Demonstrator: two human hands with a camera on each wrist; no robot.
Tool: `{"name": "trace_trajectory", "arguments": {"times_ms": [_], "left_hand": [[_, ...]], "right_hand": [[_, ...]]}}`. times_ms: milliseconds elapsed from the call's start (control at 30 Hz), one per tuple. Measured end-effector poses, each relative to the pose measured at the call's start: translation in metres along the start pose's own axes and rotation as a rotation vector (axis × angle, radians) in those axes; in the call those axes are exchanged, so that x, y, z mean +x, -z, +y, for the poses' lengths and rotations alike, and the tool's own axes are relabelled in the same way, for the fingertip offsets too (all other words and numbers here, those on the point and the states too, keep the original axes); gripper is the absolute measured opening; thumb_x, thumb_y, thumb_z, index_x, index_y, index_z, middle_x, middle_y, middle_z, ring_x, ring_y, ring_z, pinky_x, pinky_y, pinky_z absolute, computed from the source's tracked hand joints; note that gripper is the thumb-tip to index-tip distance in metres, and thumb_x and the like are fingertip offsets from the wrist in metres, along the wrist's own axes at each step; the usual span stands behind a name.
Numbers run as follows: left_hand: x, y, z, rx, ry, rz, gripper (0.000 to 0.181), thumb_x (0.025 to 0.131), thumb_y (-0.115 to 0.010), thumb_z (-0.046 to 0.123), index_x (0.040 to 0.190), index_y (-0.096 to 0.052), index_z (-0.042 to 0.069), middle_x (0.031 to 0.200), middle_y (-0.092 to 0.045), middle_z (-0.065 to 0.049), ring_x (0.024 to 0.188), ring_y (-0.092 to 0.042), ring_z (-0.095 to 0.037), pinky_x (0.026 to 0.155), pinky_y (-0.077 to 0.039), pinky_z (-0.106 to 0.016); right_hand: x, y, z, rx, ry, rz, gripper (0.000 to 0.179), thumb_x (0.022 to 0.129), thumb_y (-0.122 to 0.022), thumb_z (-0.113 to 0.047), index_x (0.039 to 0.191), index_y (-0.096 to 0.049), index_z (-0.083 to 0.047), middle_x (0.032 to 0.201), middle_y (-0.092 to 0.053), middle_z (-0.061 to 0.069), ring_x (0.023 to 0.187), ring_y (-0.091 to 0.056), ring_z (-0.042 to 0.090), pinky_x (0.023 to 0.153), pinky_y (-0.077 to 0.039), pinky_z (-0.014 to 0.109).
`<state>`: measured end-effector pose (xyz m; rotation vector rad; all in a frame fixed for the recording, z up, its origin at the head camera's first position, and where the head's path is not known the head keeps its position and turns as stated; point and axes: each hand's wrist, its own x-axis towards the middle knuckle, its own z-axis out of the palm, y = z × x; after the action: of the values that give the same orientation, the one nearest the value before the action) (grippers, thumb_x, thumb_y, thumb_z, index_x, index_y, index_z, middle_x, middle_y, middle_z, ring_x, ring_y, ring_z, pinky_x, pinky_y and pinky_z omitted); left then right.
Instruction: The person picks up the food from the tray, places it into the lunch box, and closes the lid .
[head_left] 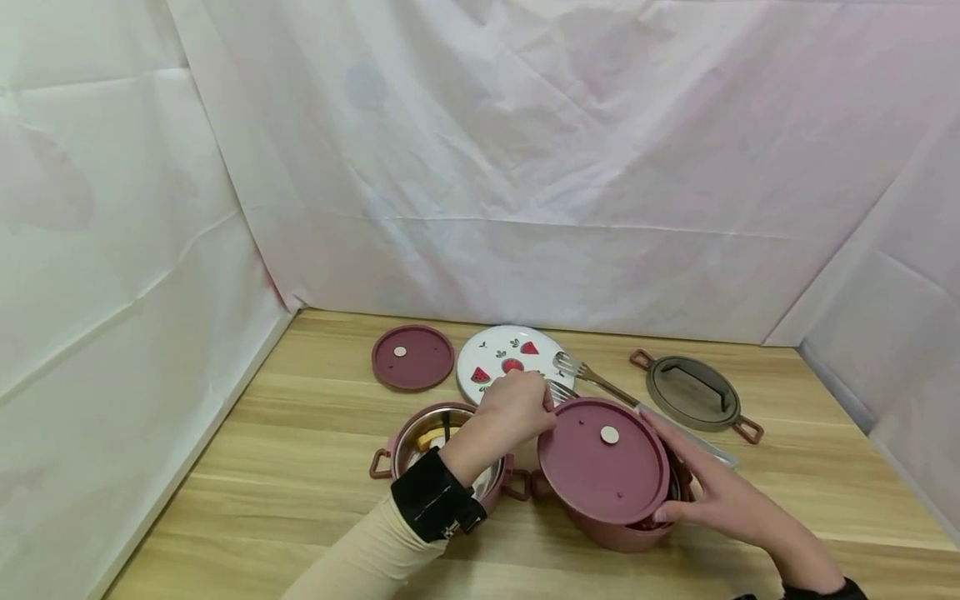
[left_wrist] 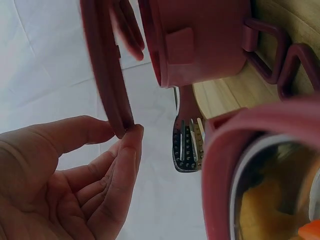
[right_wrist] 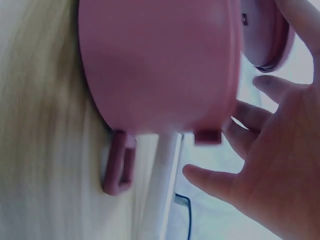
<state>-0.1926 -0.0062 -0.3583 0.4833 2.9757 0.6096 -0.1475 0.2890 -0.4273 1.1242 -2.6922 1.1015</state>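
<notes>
In the head view a round maroon pot lid [head_left: 592, 475] with a pale knob is held tilted over a maroon pot [head_left: 626, 537]. My left hand [head_left: 513, 404] pinches the lid's left edge between thumb and fingers, as the lid's rim [left_wrist: 107, 75] shows in the left wrist view. My right hand [head_left: 720, 500] is at the lid's right side, thumb and fingers spread around the pot's rim. Its fingers [right_wrist: 215, 182] look loosely extended beside the pot wall [right_wrist: 160, 65] in the right wrist view.
A second pot [head_left: 397, 454] with food inside stands left, partly behind my left forearm. Behind are a smaller maroon lid [head_left: 423, 362], a watermelon-patterned plate [head_left: 487, 354], and a slotted utensil [head_left: 611, 389]. A dark two-handled lid [head_left: 686, 408] lies at the right. White cloth [head_left: 525, 167] surrounds the table.
</notes>
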Motion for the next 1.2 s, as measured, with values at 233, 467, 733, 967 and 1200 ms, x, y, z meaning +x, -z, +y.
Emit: {"name": "trace_trajectory", "arguments": {"times_ms": [233, 467, 733, 967, 1200], "left_hand": [[-0.004, -0.001, 0.009, -0.033, -0.022, -0.035, 0.01, 0.09, -0.073, 0.023, 0.096, -0.079, 0.017, 0.089, -0.074, 0.005, 0.068, -0.058, -0.006, 0.058, -0.045, -0.019], [-0.014, -0.012, 0.024, -0.002, -0.056, -0.066, 0.022, 0.092, -0.071, 0.021, 0.114, -0.076, 0.017, 0.1, -0.075, 0.003, 0.079, -0.065, -0.007, 0.06, -0.048, -0.017], [-0.024, -0.027, 0.031, 0.107, -0.066, -0.129, 0.045, 0.095, -0.068, 0.026, 0.138, -0.06, 0.018, 0.123, -0.071, 0.001, 0.104, -0.067, -0.009, 0.076, -0.055, -0.022], [-0.028, -0.04, 0.036, 0.173, -0.048, -0.121, 0.045, 0.095, -0.068, 0.028, 0.136, -0.056, 0.014, 0.127, -0.064, 0.002, 0.114, -0.064, -0.011, 0.085, -0.057, -0.027], [-0.034, -0.049, 0.047, 0.248, -0.043, -0.065, 0.06, 0.1, -0.057, 0.038, 0.151, -0.041, 0.009, 0.152, -0.047, -0.006, 0.139, -0.048, -0.017, 0.11, -0.046, -0.028]], "right_hand": [[-0.004, 0.012, -0.004, 0.109, 0.075, -0.004, 0.101, 0.076, -0.081, 0.0, 0.158, -0.021, 0.0, 0.164, -0.026, 0.015, 0.152, -0.021, 0.002, 0.108, -0.028, 0.004], [-0.015, 0.02, 0.003, 0.196, 0.006, -0.063, 0.097, 0.082, -0.076, 0.004, 0.158, -0.016, 0.001, 0.163, -0.018, 0.026, 0.149, -0.023, -0.006, 0.109, -0.03, 0.006], [-0.016, 0.016, 0.007, 0.11, -0.059, -0.059, 0.098, 0.081, -0.082, -0.011, 0.159, -0.022, -0.006, 0.166, -0.025, 0.007, 0.145, -0.021, -0.013, 0.105, -0.026, 0.002], [-0.018, 0.015, 0.013, 0.123, -0.029, -0.054, 0.1, 0.079, -0.083, -0.015, 0.157, -0.022, -0.001, 0.166, -0.025, 0.006, 0.146, -0.018, -0.014, 0.106, -0.021, -0.001], [-0.015, 0.02, -0.005, -0.011, -0.152, -0.053, 0.103, 0.083, -0.081, -0.019, 0.161, -0.014, -0.018, 0.167, -0.021, 0.0, 0.141, -0.015, -0.02, 0.101, -0.033, 0.007]]}}
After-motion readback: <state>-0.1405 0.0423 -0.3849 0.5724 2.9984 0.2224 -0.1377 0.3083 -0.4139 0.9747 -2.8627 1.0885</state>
